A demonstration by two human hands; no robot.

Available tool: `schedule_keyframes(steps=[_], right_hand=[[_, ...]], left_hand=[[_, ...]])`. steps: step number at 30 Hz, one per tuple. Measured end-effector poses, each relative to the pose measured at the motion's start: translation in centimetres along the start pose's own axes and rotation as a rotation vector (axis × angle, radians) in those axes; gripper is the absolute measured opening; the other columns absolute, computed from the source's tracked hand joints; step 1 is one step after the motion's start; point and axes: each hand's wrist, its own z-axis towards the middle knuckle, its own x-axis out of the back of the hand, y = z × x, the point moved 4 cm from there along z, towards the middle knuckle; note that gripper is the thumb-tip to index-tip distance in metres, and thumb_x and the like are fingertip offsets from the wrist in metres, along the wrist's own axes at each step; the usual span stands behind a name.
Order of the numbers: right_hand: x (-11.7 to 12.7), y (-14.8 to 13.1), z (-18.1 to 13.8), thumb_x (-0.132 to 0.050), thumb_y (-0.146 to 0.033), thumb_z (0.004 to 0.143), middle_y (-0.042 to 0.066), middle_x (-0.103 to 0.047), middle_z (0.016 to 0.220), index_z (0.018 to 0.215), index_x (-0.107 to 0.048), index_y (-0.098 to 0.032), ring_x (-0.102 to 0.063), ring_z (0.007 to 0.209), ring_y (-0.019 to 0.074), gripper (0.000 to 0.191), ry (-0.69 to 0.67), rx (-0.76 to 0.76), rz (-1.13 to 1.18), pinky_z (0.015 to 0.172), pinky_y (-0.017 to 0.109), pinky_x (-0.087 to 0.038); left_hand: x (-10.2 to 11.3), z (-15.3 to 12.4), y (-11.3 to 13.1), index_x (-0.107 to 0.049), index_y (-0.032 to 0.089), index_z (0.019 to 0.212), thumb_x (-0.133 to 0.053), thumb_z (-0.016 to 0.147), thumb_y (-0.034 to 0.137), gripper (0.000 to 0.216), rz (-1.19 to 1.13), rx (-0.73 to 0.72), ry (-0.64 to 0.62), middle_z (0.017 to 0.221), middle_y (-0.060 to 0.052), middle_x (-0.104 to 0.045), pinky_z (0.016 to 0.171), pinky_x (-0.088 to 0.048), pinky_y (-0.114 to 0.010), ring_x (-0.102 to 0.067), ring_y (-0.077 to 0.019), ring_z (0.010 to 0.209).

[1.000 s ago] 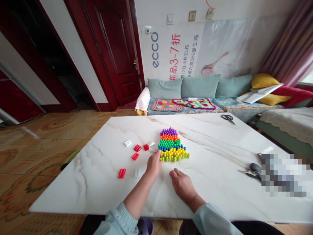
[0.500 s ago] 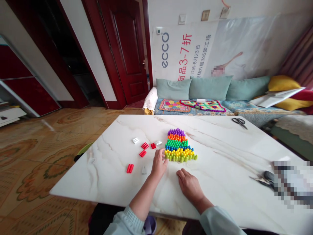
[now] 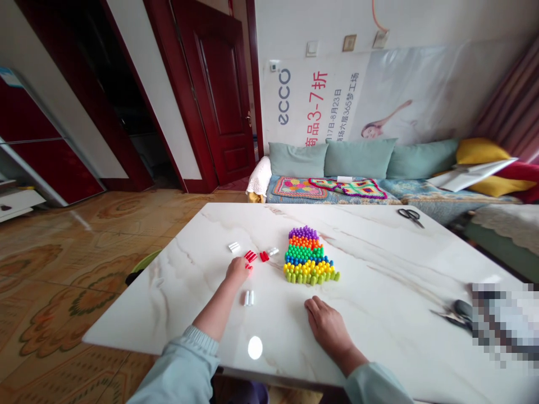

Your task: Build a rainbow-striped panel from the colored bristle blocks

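Note:
My left hand [image 3: 238, 270] reaches over the left part of the marble-look table, its fingers closed on small red pegs [image 3: 249, 267] that they partly cover. Just beyond lies another group of red pegs [image 3: 250, 256], with a red pair [image 3: 264, 256] to its right. My right hand [image 3: 328, 324] rests on the table, fingers together and curled; their undersides are hidden. Ahead of it stands a tight block of small round-topped pegs [image 3: 304, 252], in bands of purple, orange, green, blue, yellow and lime.
Silvery-white pegs lie in small groups: one [image 3: 233, 247] at far left, one [image 3: 273, 251] beside the red pair, one [image 3: 249, 298] nearer me. Black scissors [image 3: 410, 215] lie at the far right corner, and another dark-handled tool [image 3: 458, 314] at right. A sofa [image 3: 332, 191] stands beyond the table.
My left hand has moved left from the peg block to the red pegs. My forearm now covers where a nearer red pair lay. The right hand has stayed put. The view has tilted slightly up.

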Motion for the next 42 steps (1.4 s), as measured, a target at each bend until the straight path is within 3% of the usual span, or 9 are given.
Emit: schedule_keyframes(steps=[5,12,15,22,26,34,42], right_hand=[[0.2,0.0,0.0,-0.037,-0.01,0.089,0.003,-0.059,0.079,0.086,-0.053,-0.019,-0.057,0.07,0.0138,0.019,0.009,-0.001,0.015,0.062,0.024,-0.037],[0.1,0.0,-0.1,-0.036,-0.01,0.089,0.004,-0.059,0.08,0.086,-0.053,-0.019,-0.058,0.071,0.0145,0.019,0.018,0.001,0.021,0.062,0.024,-0.037],[0.1,0.0,0.0,-0.037,-0.01,0.089,0.003,-0.059,0.079,0.085,-0.053,-0.019,-0.058,0.071,0.0143,0.019,0.023,0.002,0.018,0.062,0.024,-0.037],[-0.1,0.2,0.0,-0.037,-0.01,0.089,0.003,-0.058,0.08,0.085,-0.053,-0.019,-0.058,0.072,0.0144,0.019,-0.004,-0.018,0.02,0.063,0.024,-0.038],[-0.1,0.1,0.0,-0.036,-0.01,0.09,0.003,-0.059,0.08,0.086,-0.053,-0.019,-0.058,0.072,0.0142,0.019,-0.008,-0.022,0.035,0.064,0.024,-0.039],[0.3,-0.1,0.0,-0.037,-0.01,0.09,0.003,-0.059,0.08,0.085,-0.054,-0.019,-0.058,0.07,0.0135,0.019,0.007,-0.014,0.045,0.063,0.023,-0.038],[0.5,-0.2,0.0,-0.036,-0.012,0.091,0.003,-0.059,0.079,0.086,-0.054,-0.019,-0.057,0.069,0.0134,0.02,0.009,-0.015,0.055,0.062,0.023,-0.038]], left_hand=[[-0.8,0.2,-0.1,-0.062,0.017,0.059,-0.069,0.066,0.011,0.012,0.042,0.018,-0.074,0.057,0.0,-0.06,0.062,-0.043,-0.023,-0.06,-0.0163,0.064],[0.1,-1.0,-0.4,-0.066,0.016,0.081,-0.063,0.074,0.011,0.009,-0.008,0.009,0.046,0.087,-0.007,-0.069,0.078,-0.045,-0.028,-0.063,-0.0207,0.085],[0.0,-1.8,0.0,-0.066,0.018,0.086,-0.058,0.08,0.012,0.011,-0.11,-0.035,0.053,0.087,-0.005,-0.07,0.079,-0.047,-0.026,-0.065,-0.0172,0.083],[-2.7,-5.2,4.6,-0.07,0.019,0.086,-0.061,0.075,0.013,0.015,-0.351,-0.278,-0.092,0.081,0.001,-0.072,0.068,-0.05,-0.02,-0.065,-0.0128,0.073],[-4.6,-7.4,7.1,-0.07,0.019,0.077,-0.064,0.072,0.01,0.012,-0.393,-0.361,-0.119,0.08,0.0,-0.07,0.071,-0.05,-0.023,-0.064,-0.0133,0.072],[-7.2,-7.4,8.4,-0.06,0.019,0.086,-0.065,0.07,0.009,0.02,-0.456,-0.293,-0.033,0.079,0.002,-0.068,0.067,-0.05,-0.023,-0.063,-0.0113,0.067],[-7.5,-7.1,8.6,-0.049,0.021,0.087,-0.061,0.074,0.008,0.023,-0.502,-0.246,0.035,0.08,0.003,-0.065,0.062,-0.049,-0.02,-0.063,-0.0097,0.064]])
